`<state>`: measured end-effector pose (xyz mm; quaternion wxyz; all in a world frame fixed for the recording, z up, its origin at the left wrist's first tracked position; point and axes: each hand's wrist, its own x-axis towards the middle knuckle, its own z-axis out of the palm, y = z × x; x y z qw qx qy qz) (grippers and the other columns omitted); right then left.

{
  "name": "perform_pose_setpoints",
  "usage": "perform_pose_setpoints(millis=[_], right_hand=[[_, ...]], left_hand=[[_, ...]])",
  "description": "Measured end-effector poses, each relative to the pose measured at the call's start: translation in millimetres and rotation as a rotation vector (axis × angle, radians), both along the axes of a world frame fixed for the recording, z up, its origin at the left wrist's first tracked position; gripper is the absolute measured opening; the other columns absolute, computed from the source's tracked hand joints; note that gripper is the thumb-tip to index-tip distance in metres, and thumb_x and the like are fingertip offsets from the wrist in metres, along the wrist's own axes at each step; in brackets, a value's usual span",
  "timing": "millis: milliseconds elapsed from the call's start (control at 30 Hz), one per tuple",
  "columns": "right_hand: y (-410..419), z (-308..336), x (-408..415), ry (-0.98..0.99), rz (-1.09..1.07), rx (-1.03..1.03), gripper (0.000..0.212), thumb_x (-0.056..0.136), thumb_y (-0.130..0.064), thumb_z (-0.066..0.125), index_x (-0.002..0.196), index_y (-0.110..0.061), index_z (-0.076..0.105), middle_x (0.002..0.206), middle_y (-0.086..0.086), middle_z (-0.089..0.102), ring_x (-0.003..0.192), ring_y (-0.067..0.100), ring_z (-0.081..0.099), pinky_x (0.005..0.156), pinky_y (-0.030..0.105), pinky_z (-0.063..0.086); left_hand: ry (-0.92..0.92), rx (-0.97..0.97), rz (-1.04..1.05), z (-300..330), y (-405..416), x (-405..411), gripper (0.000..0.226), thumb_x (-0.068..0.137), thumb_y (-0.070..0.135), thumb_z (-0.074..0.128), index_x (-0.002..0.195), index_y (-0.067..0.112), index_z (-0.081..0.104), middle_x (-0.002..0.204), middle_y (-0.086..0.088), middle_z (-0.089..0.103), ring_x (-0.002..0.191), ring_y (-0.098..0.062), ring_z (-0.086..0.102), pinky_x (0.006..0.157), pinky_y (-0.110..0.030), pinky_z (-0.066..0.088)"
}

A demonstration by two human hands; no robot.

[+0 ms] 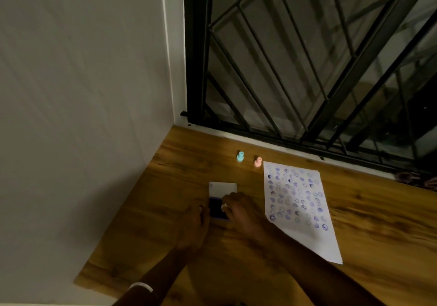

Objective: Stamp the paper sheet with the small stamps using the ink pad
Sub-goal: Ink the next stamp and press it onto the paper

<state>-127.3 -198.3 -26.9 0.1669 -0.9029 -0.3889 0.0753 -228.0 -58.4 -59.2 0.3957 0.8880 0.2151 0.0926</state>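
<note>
A white paper sheet [305, 211] lies on the wooden table, covered with several rows of blue stamp marks. The ink pad [216, 207] sits left of it, its dark pad exposed and its white lid [223, 188] flipped back. My right hand [241, 211] rests over the pad's right side, pinching a small white stamp [224, 207] against the ink. My left hand [195, 223] touches the pad's left edge, fingers curled against it. A teal stamp [240, 157] and a pink stamp [257, 161] stand upright beyond the pad, untouched.
The wooden table [366, 223] meets a white wall [82, 104] on the left. A dark window with a black metal grille [307, 57] runs along the back. A dark patterned object [416, 180] lies at the far right by the sill.
</note>
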Motion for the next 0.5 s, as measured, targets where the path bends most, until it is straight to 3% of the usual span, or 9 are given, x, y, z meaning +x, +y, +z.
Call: perform_pose_setpoints(millis=[267,367,500], right_hand=[[3,-8,4,-0.026,0.029,-0.101,0.025,0.098,-0.021,0.044,0.114,-0.009,0.060,0.112,0.014,0.062,0.103,0.028,0.056,0.085,0.037,0.045],[4,-9,6,-0.052,0.054,-0.129,0.025,0.098,-0.020,0.045,0.114,-0.007,0.060,0.115,0.015,0.062,0.106,0.030,0.056,0.089,0.039,0.046],[6,-8,9,-0.034,0.080,-0.138,0.026,0.098,-0.020,0.049,0.116,-0.005,0.059,0.120,0.016,0.060,0.112,0.030,0.054,0.094,0.037,0.044]], left_hand=[[-0.024,0.138,-0.060,-21,2,-1,0.020,0.094,0.058,0.038,0.097,0.039,0.044,0.086,0.016,0.058,0.074,-0.004,0.055,0.064,-0.023,0.044],[-0.068,0.158,-0.078,-24,0,-1,0.038,0.091,0.065,0.036,0.111,0.035,0.048,0.100,0.012,0.064,0.083,-0.007,0.060,0.071,-0.029,0.052],[-0.057,0.165,-0.103,-26,-1,-1,0.062,0.081,0.079,0.036,0.120,0.032,0.049,0.110,0.009,0.065,0.095,-0.009,0.061,0.079,-0.026,0.050]])
